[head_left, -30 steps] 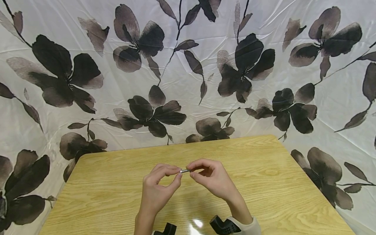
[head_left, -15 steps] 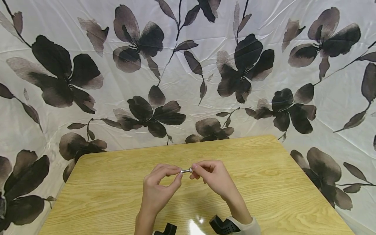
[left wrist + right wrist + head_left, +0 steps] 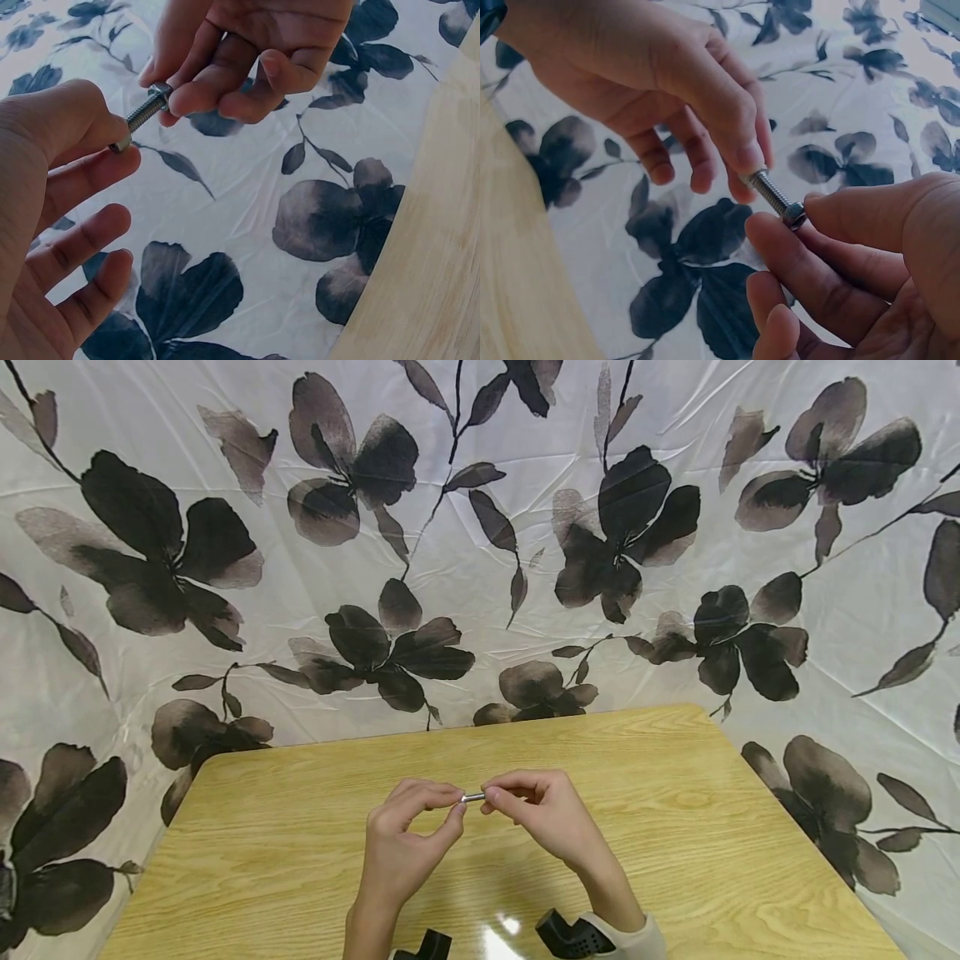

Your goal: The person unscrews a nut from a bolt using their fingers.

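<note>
A small silver bolt point(image 3: 142, 115) with a threaded shank is held level in the air between both hands. My left hand point(image 3: 405, 835) pinches its head end between thumb and index finger, with the other fingers spread loosely in the left wrist view. Toward the far end of the shank sits a hex nut point(image 3: 793, 215). My right hand point(image 3: 553, 818) grips this nut between thumb and fingertips, and its remaining fingers are bent below. Bare thread shows between the two hands in both wrist views.
Below the hands lies a wood-grain table point(image 3: 285, 827) with rounded far corners. A white cloth with dark flowers point(image 3: 510, 568) hangs behind and along the sides. Black wrist devices point(image 3: 573, 937) show at the bottom edge.
The right thumb and fingers have rolled around the nut: the thumb was back, then forward with the nut exposed, and now covers it. The left hand keeps its pinch, almost still.
</note>
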Demonstrator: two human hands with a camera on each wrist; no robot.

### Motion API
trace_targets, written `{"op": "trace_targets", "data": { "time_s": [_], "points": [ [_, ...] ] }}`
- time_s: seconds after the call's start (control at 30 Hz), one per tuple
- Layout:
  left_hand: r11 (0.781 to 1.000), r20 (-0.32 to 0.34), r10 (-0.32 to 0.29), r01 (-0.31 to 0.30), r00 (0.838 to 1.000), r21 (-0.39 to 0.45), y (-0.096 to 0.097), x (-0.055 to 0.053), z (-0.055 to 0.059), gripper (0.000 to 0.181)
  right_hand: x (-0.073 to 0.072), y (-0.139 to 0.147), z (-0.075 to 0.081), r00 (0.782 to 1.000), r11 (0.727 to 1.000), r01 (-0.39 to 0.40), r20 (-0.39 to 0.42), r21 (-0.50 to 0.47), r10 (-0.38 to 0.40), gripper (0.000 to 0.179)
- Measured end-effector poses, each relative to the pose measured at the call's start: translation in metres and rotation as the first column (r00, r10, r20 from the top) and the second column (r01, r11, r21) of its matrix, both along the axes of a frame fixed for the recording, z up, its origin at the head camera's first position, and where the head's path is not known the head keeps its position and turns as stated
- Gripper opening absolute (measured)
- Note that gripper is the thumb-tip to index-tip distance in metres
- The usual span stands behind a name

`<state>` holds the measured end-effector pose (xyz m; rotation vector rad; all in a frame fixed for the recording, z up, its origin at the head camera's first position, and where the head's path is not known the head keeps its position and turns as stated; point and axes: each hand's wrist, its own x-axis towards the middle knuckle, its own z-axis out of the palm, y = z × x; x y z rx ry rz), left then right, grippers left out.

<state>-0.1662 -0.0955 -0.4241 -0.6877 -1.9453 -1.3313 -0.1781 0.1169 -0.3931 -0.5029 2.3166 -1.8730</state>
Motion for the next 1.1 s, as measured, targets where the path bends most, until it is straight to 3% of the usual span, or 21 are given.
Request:
{"op": "trace_targets", "data": {
  "time_s": [0.6, 1.1],
  "points": [
    [1.0, 0.012, 0.014, -0.014, 1.0, 0.003, -0.0013, 0.001, 0.0002, 0.026, 0.0024, -0.0019, 0.001, 0.997, 1.0, -0.017, -0.076, -0.023, 0.015, 0.018],
    [1.0, -0.021, 0.014, -0.014, 1.0, 0.014, -0.0012, 0.0001, 0.0, 0.027, 0.0026, -0.002, -0.0017, 0.984, 0.99, -0.068, -0.174, -0.125, 0.045, 0.016]
  ]
}}
